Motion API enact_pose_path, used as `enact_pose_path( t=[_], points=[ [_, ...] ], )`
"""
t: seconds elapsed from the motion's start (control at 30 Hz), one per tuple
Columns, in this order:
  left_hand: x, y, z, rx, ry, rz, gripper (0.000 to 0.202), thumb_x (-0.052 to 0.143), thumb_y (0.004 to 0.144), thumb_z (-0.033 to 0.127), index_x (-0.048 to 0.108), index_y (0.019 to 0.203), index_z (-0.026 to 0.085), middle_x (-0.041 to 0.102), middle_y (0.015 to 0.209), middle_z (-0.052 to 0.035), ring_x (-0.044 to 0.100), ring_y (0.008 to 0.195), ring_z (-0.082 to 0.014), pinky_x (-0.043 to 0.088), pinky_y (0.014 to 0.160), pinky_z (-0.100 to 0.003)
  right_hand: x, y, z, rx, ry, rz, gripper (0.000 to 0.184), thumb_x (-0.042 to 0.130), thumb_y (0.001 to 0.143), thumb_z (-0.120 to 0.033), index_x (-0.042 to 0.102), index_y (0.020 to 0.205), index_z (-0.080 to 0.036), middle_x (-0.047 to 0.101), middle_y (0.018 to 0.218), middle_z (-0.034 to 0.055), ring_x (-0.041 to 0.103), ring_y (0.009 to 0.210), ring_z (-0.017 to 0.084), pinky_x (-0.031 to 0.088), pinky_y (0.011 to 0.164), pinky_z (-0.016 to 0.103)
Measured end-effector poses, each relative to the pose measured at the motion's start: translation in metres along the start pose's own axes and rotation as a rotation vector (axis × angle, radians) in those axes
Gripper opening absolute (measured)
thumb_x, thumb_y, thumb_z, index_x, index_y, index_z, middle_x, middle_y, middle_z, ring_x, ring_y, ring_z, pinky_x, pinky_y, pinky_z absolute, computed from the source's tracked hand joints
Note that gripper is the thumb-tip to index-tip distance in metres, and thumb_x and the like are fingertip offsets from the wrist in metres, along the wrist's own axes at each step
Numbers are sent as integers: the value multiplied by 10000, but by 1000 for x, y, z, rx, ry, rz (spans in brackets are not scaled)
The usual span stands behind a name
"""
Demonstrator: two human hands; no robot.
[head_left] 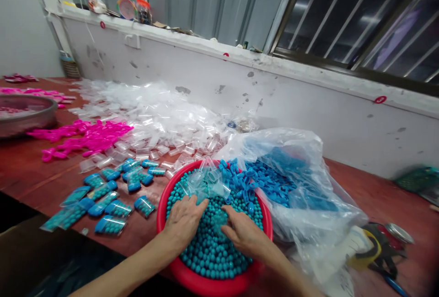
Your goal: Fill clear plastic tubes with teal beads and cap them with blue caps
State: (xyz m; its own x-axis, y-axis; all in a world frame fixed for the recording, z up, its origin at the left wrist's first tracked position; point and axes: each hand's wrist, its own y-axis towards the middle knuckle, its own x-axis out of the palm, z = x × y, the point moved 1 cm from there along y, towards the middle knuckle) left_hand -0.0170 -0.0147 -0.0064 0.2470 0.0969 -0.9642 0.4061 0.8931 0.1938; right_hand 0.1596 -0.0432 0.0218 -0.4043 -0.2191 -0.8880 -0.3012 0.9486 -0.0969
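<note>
A red basin (164, 214) full of small teal beads (212, 253) stands before me. My left hand (185, 221) is over the beads at the left, back up, near loose clear plastic cases (206, 182); its fingertips are partly hidden. At the right, my right hand (245, 233) has thumb and finger around a clear plastic case (220, 219), blurred against the beads. Blue plastic caps (240, 178) lie in the back of the basin. Left of it are several bead-filled cases with blue caps (118, 209) on the red table (144, 230).
A heap of clear cases (154, 109) spreads toward the wall, with pink plastic pieces (99, 137) beside it. A grey bowl (44, 114) stands far left. Right of the basin, a clear bag (329, 196) holds blue pieces; a yellow-edged roll (368, 251) lies nearby.
</note>
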Motion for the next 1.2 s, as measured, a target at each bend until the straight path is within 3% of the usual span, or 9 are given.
enact_pose_path(
  t=[0.13, 0.27, 0.43, 0.53, 0.7, 0.83, 1.0, 1.07, 1.2],
  points=[
    [3, 8, 3, -25, -31, -12, 460, 327, 799, 140, 496, 1193, 310, 595, 967, -86, 562, 844, -224, 442, 688, -312, 1, 8, 13, 181, 327, -307, 205, 532, 634, -109, 547, 829, -168, 566, 542, -50, 511, 460, 96, 318, 394, 163],
    [-7, 8, 3, -64, -90, 12, 426, 312, 828, 204, 466, 1216, 290, 605, 893, -69, 593, 741, -188, 443, 606, -253, 18, 32, 10, 241, 379, -222, 237, 508, 629, -128, 468, 854, -191, 502, 523, -82, 442, 360, 76, 316, 346, 168],
    [-19, 1, -4, -117, -445, 46, 363, 325, 831, 268, 533, 1125, 224, 644, 826, -43, 598, 745, -179, 442, 687, -265, 32, 41, 1, 274, 899, -206, 306, 456, 663, -173, 314, 931, -212, 492, 582, -92, 545, 383, 106, 418, 349, 191],
    [-17, -1, -6, -168, -607, -8, 362, 386, 793, 277, 537, 1108, 183, 618, 682, -18, 574, 652, -183, 425, 645, -280, 31, 37, 1, 222, 1090, -131, 325, 492, 651, -228, 301, 915, -215, 496, 662, -79, 596, 443, 125, 440, 348, 193],
    [-7, 4, 1, -139, -715, -82, 316, 427, 758, 289, 585, 1009, 179, 624, 775, -30, 561, 745, -189, 394, 682, -277, 35, 32, 1, 155, 1203, -130, 352, 541, 646, -296, 292, 885, -224, 516, 685, -75, 605, 453, 127, 433, 353, 180],
    [-3, 10, 6, -121, -780, -167, 211, 404, 750, 272, 581, 780, 161, 580, 660, 0, 528, 643, -158, 371, 587, -239, 28, 26, 3, 175, 1017, -131, 265, 505, 702, -303, 323, 875, -219, 483, 621, -89, 548, 378, 99, 368, 337, 162],
    [-7, 12, 12, -42, -468, -311, 193, 384, 736, 231, 556, 674, 169, 609, 680, -31, 545, 667, -176, 358, 594, -252, 0, 8, 6, 166, 81, 75, 111, 431, 791, -198, 508, 866, -170, 618, 822, 69, 603, 769, 197, 429, 638, 276],
    [-2, 14, 17, -3, -312, -392, 216, 370, 741, 214, 579, 717, 165, 639, 762, -74, 570, 734, -210, 376, 643, -287, -2, 6, 7, 260, -158, -3, 161, 413, 792, -177, 548, 870, -139, 630, 895, 137, 590, 849, 246, 417, 695, 317],
    [17, 31, 28, 15, -224, -475, 287, 316, 769, 159, 597, 820, 129, 642, 902, -140, 581, 837, -242, 390, 737, -331, 9, 18, 12, 206, -8, 35, 251, 410, 758, -162, 564, 956, -146, 637, 941, 111, 585, 874, 218, 414, 699, 269]
  ],
)
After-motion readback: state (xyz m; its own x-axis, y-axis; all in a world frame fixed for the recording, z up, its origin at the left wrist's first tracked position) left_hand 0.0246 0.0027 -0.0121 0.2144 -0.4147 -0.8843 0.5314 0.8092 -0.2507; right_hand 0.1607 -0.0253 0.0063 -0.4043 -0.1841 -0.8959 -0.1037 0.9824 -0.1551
